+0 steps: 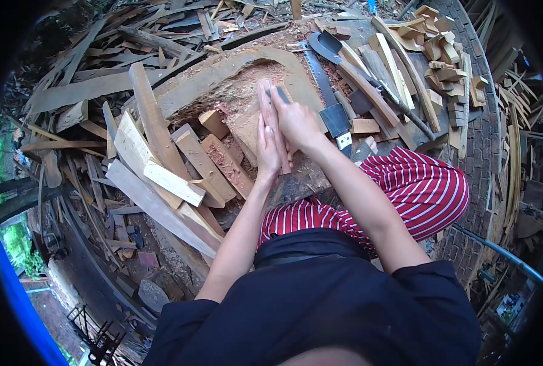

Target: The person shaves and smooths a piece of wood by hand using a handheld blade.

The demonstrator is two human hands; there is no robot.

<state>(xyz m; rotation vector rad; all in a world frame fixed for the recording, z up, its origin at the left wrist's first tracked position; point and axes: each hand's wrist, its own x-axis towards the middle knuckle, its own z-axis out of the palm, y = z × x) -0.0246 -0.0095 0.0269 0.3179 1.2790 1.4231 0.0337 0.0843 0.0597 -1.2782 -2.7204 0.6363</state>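
Note:
A narrow reddish wooden piece (264, 97) stands out lengthwise between my two hands, above a large worn wooden block (302, 76) strewn with shavings. My left hand (267, 148) lies along its left side, fingers pressed to the wood. My right hand (296, 124) is closed at the right side of the piece, index finger pointing along it. Near that finger a small dark object (283, 94) shows, too small to identify. The lower end of the wooden piece reaches past my palms toward my lap.
Cut boards (152, 131) lean at the left beside a pale block (172, 182). On the right are a dark curved blade (325, 46), a hand saw (319, 74), long curved strips (405, 73) and stacked small wood blocks (442, 49). Scrap wood lies behind.

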